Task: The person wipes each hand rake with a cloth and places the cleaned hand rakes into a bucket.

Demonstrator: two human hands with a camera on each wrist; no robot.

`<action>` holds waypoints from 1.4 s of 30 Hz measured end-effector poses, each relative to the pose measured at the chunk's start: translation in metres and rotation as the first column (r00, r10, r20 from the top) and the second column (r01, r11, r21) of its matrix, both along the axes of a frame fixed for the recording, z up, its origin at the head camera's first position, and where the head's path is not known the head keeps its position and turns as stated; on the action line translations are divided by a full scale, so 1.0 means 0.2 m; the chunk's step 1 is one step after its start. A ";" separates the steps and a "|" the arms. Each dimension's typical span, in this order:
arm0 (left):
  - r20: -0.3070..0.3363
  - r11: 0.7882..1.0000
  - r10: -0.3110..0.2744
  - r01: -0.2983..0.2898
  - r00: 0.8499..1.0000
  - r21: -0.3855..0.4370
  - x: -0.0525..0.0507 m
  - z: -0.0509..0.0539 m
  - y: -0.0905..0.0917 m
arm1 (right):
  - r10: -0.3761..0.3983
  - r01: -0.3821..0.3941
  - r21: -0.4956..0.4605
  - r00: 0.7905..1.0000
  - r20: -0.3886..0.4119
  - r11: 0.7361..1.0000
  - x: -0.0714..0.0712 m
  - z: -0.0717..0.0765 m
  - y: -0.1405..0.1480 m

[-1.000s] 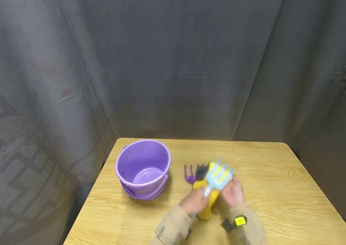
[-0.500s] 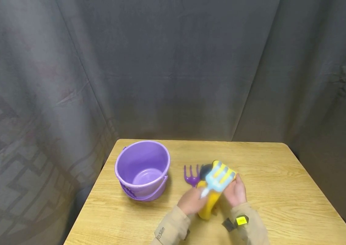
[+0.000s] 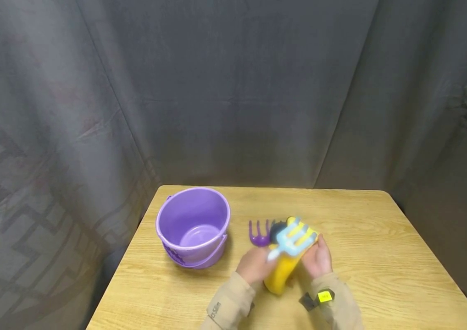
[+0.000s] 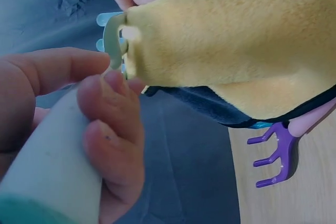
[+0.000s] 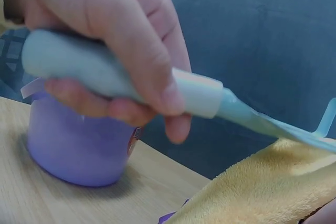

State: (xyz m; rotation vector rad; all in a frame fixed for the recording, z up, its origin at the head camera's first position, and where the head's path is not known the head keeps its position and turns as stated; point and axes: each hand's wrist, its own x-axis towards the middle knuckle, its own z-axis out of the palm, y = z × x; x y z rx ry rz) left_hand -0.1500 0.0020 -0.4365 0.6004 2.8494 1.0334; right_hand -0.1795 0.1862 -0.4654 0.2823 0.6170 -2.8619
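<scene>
In the head view my left hand (image 3: 254,265) grips the white handle of a light-blue toy rake (image 3: 291,240), its tines tilted up to the right. The left wrist view shows the fingers curled round that handle (image 4: 58,150). A fuzzy yellow cloth (image 3: 280,275) with a dark navy side (image 4: 205,103) lies under and against the tines. My right hand (image 3: 318,259) holds the cloth's upper right edge; some of its fingers are hidden behind the cloth. Just left of the cloth, a purple toy rake (image 3: 259,236) with a pink handle (image 4: 312,119) rests on the table.
A purple bucket (image 3: 213,254) stands upright on the left of the wooden table (image 3: 382,256), its handle hanging at the front. A small blue piece (image 4: 260,125) shows partly from under the cloth. Grey curtains (image 3: 233,91) hang behind and at both sides.
The cloth's upper end has moved slightly right, uncovering more of the purple rake. My left hand and the light-blue rake have shifted a little left and down against the cloth.
</scene>
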 end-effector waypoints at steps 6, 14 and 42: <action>-0.064 1.000 -0.004 0.004 0.998 0.001 0.00 0.02 0.00 | 0.011 -0.011 -0.036 1.000 0.002 0.999 0.01 -0.02 0.00; -0.179 0.999 -0.020 0.012 0.984 -0.042 0.00 0.12 -0.07 | 0.019 -0.020 -0.060 1.000 -0.007 0.998 0.01 -0.05 0.01; -0.382 0.970 0.238 -0.238 0.893 0.047 0.00 0.46 -0.45 | 0.029 -0.027 -0.027 0.998 0.053 0.999 0.02 -0.05 0.03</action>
